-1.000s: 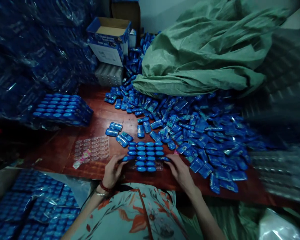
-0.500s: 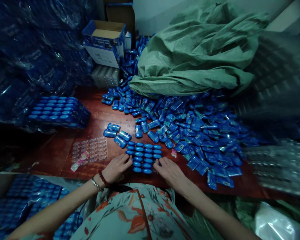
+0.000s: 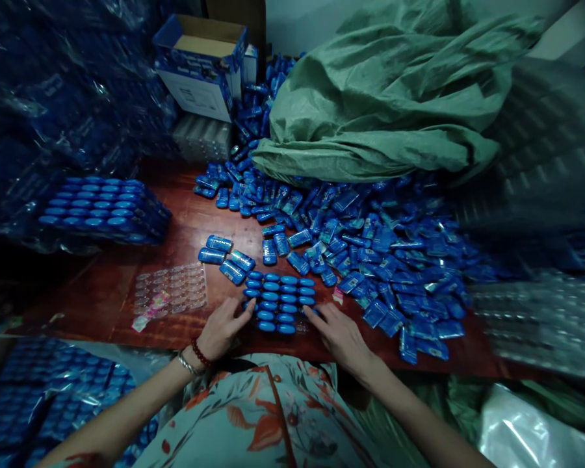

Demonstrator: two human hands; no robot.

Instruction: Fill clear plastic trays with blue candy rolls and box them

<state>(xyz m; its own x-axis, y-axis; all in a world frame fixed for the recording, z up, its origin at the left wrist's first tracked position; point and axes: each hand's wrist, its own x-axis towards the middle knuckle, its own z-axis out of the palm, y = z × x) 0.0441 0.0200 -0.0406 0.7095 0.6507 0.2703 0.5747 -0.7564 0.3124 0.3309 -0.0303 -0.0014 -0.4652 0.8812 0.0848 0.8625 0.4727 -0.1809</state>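
Note:
Rows of shiny blue oval packs [image 3: 279,299] stand in a clear tray in front of me, near the table's front edge. My left hand [image 3: 227,325] is at the left side of these rows, its fingers bent round something I cannot make out. At the right side, my right hand [image 3: 334,328] has its fingertips at a pack's edge; what they hold is too small to tell. Four loose blue packs [image 3: 231,272] lie just behind the left end of the rows. Further left, a clear moulded tray [image 3: 175,286] lies flat with a pink and white scrap [image 3: 151,312] on it.
A large heap of blue packs [image 3: 380,253] spreads behind and to the right, under a green sack [image 3: 385,117]. A blue stack [image 3: 104,211] stands left. Behind it are an open box [image 3: 199,71] and plastic-wrapped bundles [image 3: 68,110]. Clear trays [image 3: 536,318] are stacked at right.
The view has shifted slightly. My fingers have moved a little along both sides of the rows; the right-hand fingers look more spread. The packs appear in the same arrangement.

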